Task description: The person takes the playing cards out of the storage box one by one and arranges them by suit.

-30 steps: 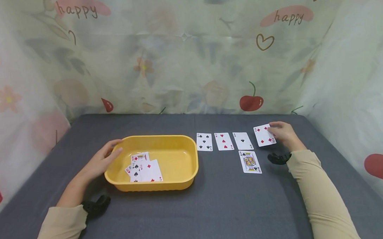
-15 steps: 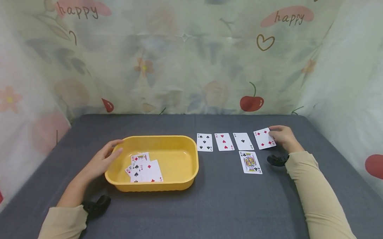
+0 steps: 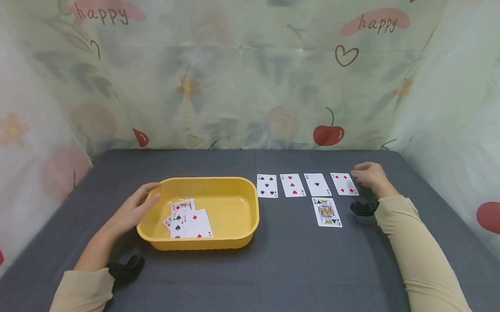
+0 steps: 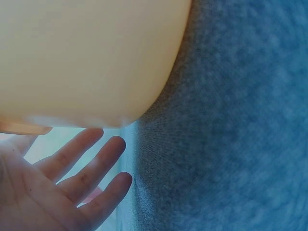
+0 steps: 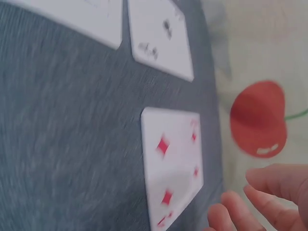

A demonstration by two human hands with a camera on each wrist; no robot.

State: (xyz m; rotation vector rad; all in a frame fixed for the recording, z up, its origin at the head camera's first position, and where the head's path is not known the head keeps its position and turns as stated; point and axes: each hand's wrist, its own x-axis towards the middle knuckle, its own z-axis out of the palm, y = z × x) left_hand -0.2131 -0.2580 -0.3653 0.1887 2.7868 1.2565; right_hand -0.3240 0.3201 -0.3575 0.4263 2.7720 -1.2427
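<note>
Has the right hand (image 3: 371,177) at the right end of a row of face-up playing cards, just beside the four of diamonds (image 3: 344,184), a white rectangular card with red pips lying flat on the dark grey cloth-covered surface (image 3: 279,279). In the right wrist view, shows that hand relaxed and half open, with loosely bent fingers apart from the card and gripping nothing. Rests the left hand (image 3: 135,204) on the left end of a yellow plastic tub (image 3: 195,243), rectangular with rounded corners. Lays the thumb over the rim there, with three straight, spread fingers at the outer wall in the left wrist view, loosely open rather than clenched. Has the four of diamonds well apart from the left hand, beyond the tub and three white cards in the same row: the black-pipped five of spades (image 3: 267,186) just beside the tub, then the red-pipped three of hearts (image 3: 293,185), then the black-pipped ace of clubs (image 3: 317,185). Sets the colourful king of clubs (image 3: 327,212) on the near side of the ace, near the right hand's black wristband (image 3: 364,209). Inside the tub, toward the left hand, shows overlapping white cards, including a black seven of spades (image 3: 176,227) and a red two of diamonds (image 3: 199,223).
</note>
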